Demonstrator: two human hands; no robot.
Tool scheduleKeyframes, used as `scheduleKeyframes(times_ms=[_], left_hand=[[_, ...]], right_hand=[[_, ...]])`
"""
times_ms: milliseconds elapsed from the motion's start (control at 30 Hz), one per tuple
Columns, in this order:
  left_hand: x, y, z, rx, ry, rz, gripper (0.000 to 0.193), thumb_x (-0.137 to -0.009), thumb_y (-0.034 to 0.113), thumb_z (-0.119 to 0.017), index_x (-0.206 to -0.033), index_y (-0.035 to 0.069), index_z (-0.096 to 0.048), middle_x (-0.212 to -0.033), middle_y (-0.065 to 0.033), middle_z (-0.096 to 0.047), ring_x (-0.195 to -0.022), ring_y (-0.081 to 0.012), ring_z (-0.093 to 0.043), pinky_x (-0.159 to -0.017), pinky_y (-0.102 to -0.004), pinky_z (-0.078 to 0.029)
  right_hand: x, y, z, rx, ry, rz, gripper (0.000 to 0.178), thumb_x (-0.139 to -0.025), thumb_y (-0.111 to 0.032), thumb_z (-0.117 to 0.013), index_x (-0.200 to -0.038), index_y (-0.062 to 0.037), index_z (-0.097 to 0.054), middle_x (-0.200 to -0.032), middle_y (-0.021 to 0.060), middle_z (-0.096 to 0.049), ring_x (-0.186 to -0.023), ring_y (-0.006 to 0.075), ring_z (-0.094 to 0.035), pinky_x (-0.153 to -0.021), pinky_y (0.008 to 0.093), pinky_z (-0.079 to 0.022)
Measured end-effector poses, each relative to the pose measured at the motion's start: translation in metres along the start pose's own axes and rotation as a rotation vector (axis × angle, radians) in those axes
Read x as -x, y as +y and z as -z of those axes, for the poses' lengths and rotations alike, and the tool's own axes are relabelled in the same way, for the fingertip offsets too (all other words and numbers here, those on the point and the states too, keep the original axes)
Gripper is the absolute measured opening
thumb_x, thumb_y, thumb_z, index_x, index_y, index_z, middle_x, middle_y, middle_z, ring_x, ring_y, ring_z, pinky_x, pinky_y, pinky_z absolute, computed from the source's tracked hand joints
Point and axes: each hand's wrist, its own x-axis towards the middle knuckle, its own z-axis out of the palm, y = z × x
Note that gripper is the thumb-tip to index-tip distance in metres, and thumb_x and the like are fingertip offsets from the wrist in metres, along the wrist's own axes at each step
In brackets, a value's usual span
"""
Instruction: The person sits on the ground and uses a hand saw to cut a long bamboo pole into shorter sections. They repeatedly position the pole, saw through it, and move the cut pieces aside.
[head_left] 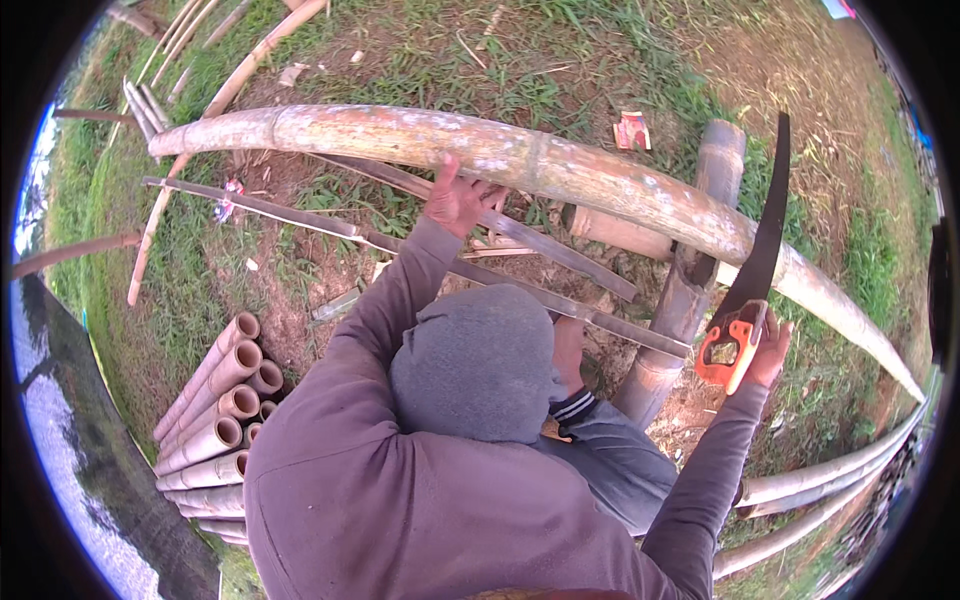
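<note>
A long bamboo pole [400,136], pale with whitish patches, stretches across the view in front of me. My left hand [460,200] is at its near side, thumb on the pole and fingers reaching beneath it, partly hidden in shadow. In my right hand [770,350] is a handsaw [765,240], gripped by its orange and black handle. Its dark curved blade points away from me and crosses over the right part of the pole; whether the teeth touch the bamboo, I cannot tell. Under the pole, a thick dark bamboo log [715,180] runs crosswise.
Narrow split bamboo strips [560,250] lie between me and the pole. At the left are stacked cut bamboo tubes [228,375]. More poles [810,480] lie at the lower right. A red and white packet [631,130] rests on the grass beyond the pole.
</note>
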Motion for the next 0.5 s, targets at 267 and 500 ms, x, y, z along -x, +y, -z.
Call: scheduleKeyframes(times_ms=[267, 500], left_hand=[[-0.026, -0.008, 0.003, 0.147, -0.163, -0.018, 0.111, -0.083, 0.072, -0.083, -0.167, 0.018, -0.035, -0.170, -0.0100, -0.043, -0.158, -0.0365, -0.038, -0.132, -0.0666, -0.025], [-0.020, -0.001, 0.014, 0.186, -0.058, -0.054, 0.100, -0.086, 0.065, -0.084, -0.163, 0.018, -0.042, -0.163, -0.0099, -0.053, -0.153, -0.0365, -0.047, -0.131, -0.0666, -0.029]], right_hand=[[-0.107, 0.007, 0.030, -0.256, 0.268, -0.236, 0.097, -0.095, -0.065, -0.073, -0.169, -0.0157, -0.033, -0.153, 0.0256, -0.049, -0.130, 0.0391, -0.057, -0.106, 0.0541, -0.051], [-0.093, 0.001, -0.042, -0.091, 0.279, 0.007, 0.070, -0.094, -0.053, -0.080, -0.148, -0.0151, -0.056, -0.127, 0.0125, -0.065, -0.100, 0.0283, -0.070, -0.085, 0.0450, -0.062]])
